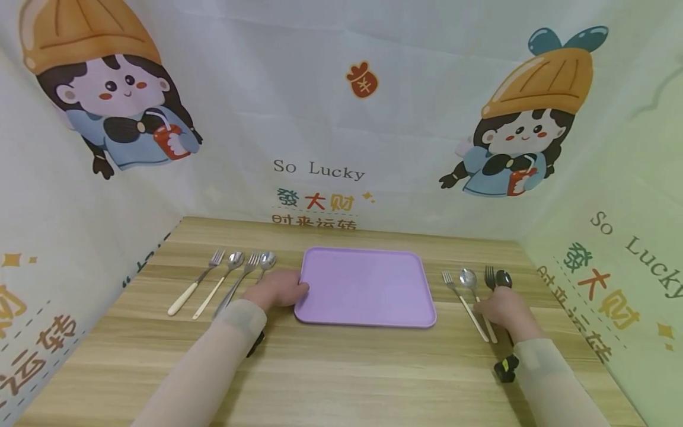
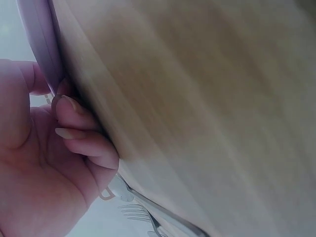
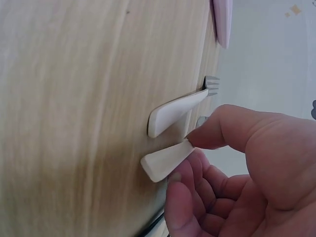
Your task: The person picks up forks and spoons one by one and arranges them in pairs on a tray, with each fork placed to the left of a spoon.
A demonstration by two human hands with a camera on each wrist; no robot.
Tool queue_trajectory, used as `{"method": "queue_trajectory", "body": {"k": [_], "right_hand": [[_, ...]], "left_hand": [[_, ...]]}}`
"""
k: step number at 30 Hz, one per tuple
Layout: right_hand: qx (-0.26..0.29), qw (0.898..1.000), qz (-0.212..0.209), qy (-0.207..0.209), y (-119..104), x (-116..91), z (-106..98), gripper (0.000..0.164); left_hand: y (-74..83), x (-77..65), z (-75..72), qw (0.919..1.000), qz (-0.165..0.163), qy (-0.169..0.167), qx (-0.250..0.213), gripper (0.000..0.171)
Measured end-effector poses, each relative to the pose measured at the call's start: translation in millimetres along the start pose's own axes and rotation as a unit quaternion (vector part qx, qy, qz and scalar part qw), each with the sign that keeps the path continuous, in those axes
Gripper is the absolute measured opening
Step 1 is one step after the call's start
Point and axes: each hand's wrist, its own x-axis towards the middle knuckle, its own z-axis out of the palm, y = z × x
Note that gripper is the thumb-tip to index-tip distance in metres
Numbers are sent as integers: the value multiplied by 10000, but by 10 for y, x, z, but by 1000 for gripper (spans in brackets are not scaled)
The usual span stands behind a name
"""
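Note:
My left hand (image 1: 277,289) pinches the left rim of a purple rectangular tray (image 1: 368,290). In the left wrist view the thumb is above the tray's edge (image 2: 42,39) and curled fingers are at its underside. My right hand (image 1: 504,308) pinches the pale handle (image 3: 168,160) of a metal spoon (image 1: 468,279) between thumb and finger. Just left of that spoon lies a fork (image 1: 465,303) with a similar pale handle. A black fork (image 1: 490,275) and a black spoon (image 1: 504,279) lie by the right hand, their handles mostly hidden beneath it.
Left of the tray lie a cream-handled fork (image 1: 184,299), a cream-handled spoon (image 1: 235,261), a silver fork (image 1: 235,290) and another spoon (image 1: 268,260), partly behind the left hand. Printed cloth walls (image 1: 405,148) enclose the back and sides of the wooden table (image 1: 373,373).

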Motion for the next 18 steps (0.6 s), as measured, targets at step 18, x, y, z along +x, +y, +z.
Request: {"method": "queue_trajectory", "body": {"k": [18], "right_hand": [[16, 9992, -387, 29, -120, 12, -55, 35]], "left_hand": [[121, -173, -115, 9998, 154, -13, -112, 29]]}}
